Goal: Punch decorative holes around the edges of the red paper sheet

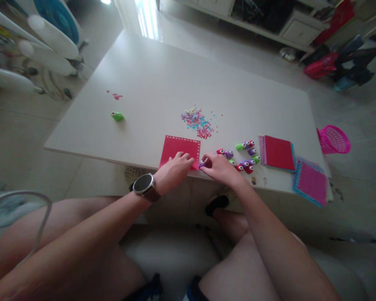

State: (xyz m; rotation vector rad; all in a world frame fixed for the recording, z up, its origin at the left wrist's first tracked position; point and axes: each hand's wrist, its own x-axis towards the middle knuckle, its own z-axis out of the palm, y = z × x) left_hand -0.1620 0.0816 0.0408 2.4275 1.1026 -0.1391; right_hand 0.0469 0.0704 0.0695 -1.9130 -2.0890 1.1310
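Note:
A red paper sheet [181, 145] lies at the table's front edge, with a row of small punched holes along its far side. My left hand [178, 167] rests on it, fingers spread over its lower part. At the sheet's right edge, my right hand [217, 167] grips a small purple craft punch [202, 164]. Its contact with the paper is partly hidden by my fingers. Just right of that hand stand several more craft punches [246, 164] in red, purple and green. Beyond the sheet lies a pile of tiny coloured paper cutouts [197, 121].
A lone green punch [117, 116] and a few red cutouts [116, 96] lie on the table's [150, 79] left. To the right are a stack of coloured paper [278, 153] and a pile of edge-punched sheets [311, 182]. A pink basket [334, 139] stands past the right edge.

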